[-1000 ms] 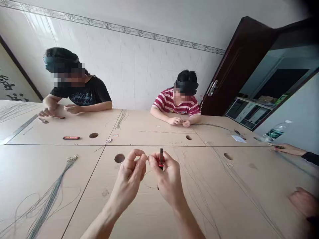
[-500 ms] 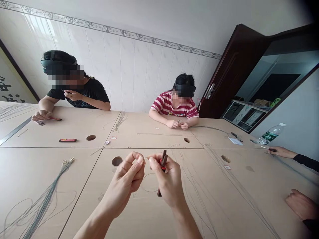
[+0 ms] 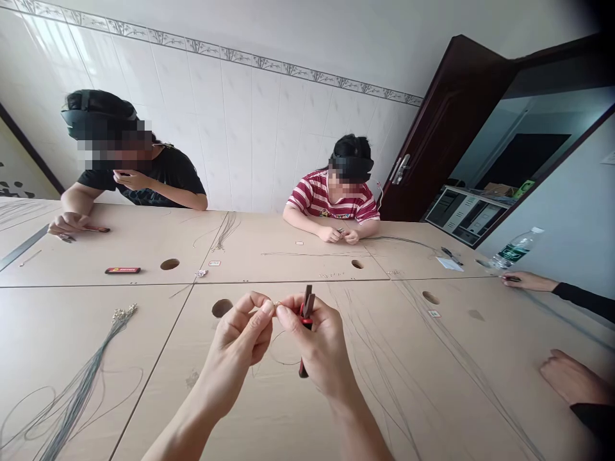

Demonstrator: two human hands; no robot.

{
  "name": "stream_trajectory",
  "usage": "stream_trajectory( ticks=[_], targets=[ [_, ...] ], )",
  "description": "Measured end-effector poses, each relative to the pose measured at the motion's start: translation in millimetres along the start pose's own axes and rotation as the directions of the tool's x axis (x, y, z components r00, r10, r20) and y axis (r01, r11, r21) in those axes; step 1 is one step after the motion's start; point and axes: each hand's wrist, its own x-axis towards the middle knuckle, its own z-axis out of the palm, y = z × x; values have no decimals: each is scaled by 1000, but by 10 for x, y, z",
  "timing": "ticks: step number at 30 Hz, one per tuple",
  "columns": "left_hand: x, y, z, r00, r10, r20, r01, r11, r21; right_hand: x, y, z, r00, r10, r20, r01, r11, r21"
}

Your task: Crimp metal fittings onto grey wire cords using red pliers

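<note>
- The left hand [image 3: 243,333] has thumb and forefinger pinched tight on a tiny metal fitting [image 3: 276,303]. It is too small to make out further, and it is held in the air over the near middle of the table [image 3: 423,410].
- The right hand [image 3: 321,342] meets it fingertip to fingertip, with its thumb and forefinger closed at the same fitting. Its other fingers clasp a pair of red-handled pliers [image 3: 306,306] against the palm, nose pointing up, one handle end poking out below the hand.
- A thin wire [image 3: 283,360] hangs from the pinch in a loose loop under both hands, close to the tabletop.
- A round hole [image 3: 221,308] in the table lies just left of the left hand.
- Toward the near left corner lies a bundle of wires [image 3: 81,390], its clasped ends [image 3: 122,314] pointing toward the middle.
- Farther back on the left sits a small red-and-black case [image 3: 123,270].
- Two people sit along the far edge, one in a black shirt [image 3: 163,179] on the left and one in a striped shirt [image 3: 331,198] with both hands together.
- At the right edge another person's hand [image 3: 571,381] rests on the table. Farther back a second hand [image 3: 526,280] lies beside a water bottle [image 3: 516,248].
</note>
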Motion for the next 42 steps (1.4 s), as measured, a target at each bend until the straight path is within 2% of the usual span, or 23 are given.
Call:
stream_trajectory(
  ticks=[15,22,27,37,42],
  targets=[
    [13,9,37,995,86,-52,-82,994,76,21,48,5,1000,21,-4,-21,1000,14],
    [-3,2,9,982,135,-130,-114,980,161,-3,9,-1,995,-98,-36,93,990,-110],
    [2,-1,-14,978,126,-167,-84,968,237,-24,-7,-14,994,-104,21,106,985,-134],
    [-2,69,-62,981,165,-106,-116,924,364,2,-27,-52,993,-1,118,17,990,-137],
    [-12,106,-111,990,138,-29,-115,908,402,9,-92,-78,980,51,194,-30,994,-109]
  ],
)
